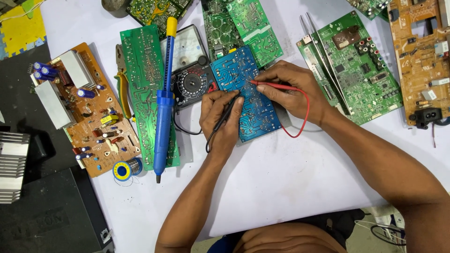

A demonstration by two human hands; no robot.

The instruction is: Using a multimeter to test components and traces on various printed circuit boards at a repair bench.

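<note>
A blue circuit board lies solder side up on the white sheet. My left hand holds a black test probe, tip on the board's middle. My right hand holds a red test probe, its tip touching the board a little higher. A red wire loops off the right hand. An analog multimeter sits just left of the blue board.
A blue desoldering pump lies on a long green board. An orange board with capacitors and a solder spool are at left. Tweezers rest on a green board at right. Heat sinks sit far left.
</note>
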